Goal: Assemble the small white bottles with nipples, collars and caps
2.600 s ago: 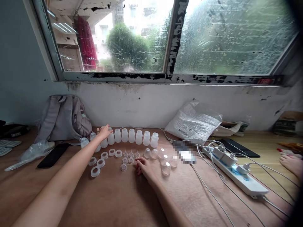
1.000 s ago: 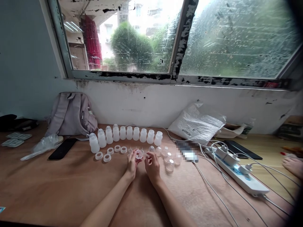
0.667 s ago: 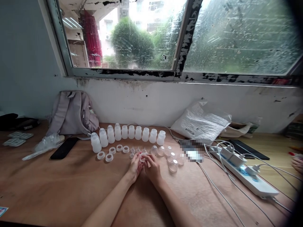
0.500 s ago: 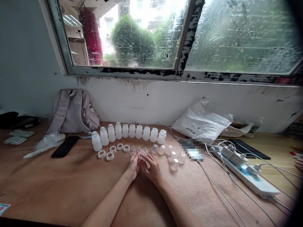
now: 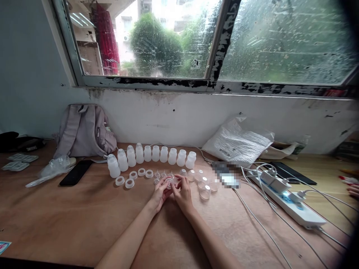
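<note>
Between both hands is a small translucent bottle ring [image 5: 169,181]; fingers partly cover it, and I cannot make out whether a teat sits in it. My left hand [image 5: 160,195] grips the ring from the left. My right hand [image 5: 183,193] has its fingertips closed on the ring's right side. Just beyond the hands lie several clear teats [image 5: 157,175]. Loose white rings [image 5: 129,183] are on the left, and clear dome caps [image 5: 205,192] on the right. Behind them, frosted baby bottles [image 5: 147,153] stand upright in a curved row; the leftmost ones wear clear caps.
A phone [image 5: 75,173], a plastic bag [image 5: 56,166] and a backpack [image 5: 81,130] are on the left. To the right are a silvery parcel bag [image 5: 238,142], a blurred-out device [image 5: 227,175] and a power strip [image 5: 291,207] with trailing cables. Another person's hand [image 5: 353,191] shows at the right edge.
My right hand has opened out and shifted slightly right, with its fingers now around the ring's right side. The ring shows more between the hands. The camera view has shifted slightly.
</note>
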The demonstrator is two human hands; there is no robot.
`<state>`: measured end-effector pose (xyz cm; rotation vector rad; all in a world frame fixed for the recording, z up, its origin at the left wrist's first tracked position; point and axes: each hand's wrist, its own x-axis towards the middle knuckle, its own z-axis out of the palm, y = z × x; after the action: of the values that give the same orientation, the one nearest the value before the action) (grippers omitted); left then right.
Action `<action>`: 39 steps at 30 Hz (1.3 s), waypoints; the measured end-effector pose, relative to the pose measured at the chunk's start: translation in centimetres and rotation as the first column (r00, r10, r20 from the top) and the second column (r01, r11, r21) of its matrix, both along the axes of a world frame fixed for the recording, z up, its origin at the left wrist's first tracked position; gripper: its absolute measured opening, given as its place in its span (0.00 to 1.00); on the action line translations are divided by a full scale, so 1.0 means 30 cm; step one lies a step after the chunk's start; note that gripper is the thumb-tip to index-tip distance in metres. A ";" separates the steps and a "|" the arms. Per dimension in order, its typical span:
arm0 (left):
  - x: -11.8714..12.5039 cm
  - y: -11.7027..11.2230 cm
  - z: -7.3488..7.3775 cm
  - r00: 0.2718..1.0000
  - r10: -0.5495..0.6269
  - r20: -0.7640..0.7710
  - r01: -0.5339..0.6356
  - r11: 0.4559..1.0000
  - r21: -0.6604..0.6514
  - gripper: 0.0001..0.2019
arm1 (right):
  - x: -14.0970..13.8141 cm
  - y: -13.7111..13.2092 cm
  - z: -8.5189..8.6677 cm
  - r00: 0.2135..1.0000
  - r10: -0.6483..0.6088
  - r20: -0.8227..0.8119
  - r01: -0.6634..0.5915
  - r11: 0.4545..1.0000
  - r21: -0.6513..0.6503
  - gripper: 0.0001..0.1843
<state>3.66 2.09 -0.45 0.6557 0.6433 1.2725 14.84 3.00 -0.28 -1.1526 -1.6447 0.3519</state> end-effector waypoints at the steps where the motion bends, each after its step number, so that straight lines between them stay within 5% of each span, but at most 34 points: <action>1: 0.000 -0.001 0.000 0.999 0.015 -0.038 -0.014 0.999 0.029 0.15 | 0.003 0.002 0.001 1.000 0.013 -0.004 -0.013 0.999 -0.038 0.15; 5: 0.004 0.006 -0.014 0.944 0.115 -0.308 -0.071 0.986 0.151 0.14 | 0.007 0.014 -0.014 0.993 0.117 0.017 -0.113 0.981 -0.159 0.12; 12: 0.004 0.011 -0.046 0.741 0.236 -0.629 -0.034 0.948 0.315 0.14 | 0.001 0.015 -0.026 0.998 0.045 0.033 -0.037 0.975 -0.218 0.06; 24: -0.006 0.002 -0.005 0.840 0.015 -0.542 0.089 0.982 0.165 0.19 | 0.017 0.036 -0.044 0.999 -0.042 -0.010 0.038 0.973 -0.227 0.03; 39: -0.015 0.014 -0.004 0.844 0.000 -0.537 0.120 0.975 0.189 0.19 | 0.021 0.052 -0.047 0.974 0.074 -0.212 -0.125 0.963 -0.239 0.08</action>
<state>3.20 2.50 -0.56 1.2302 0.9392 1.1070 15.47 4.56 -1.69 -1.1792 -1.5125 0.7370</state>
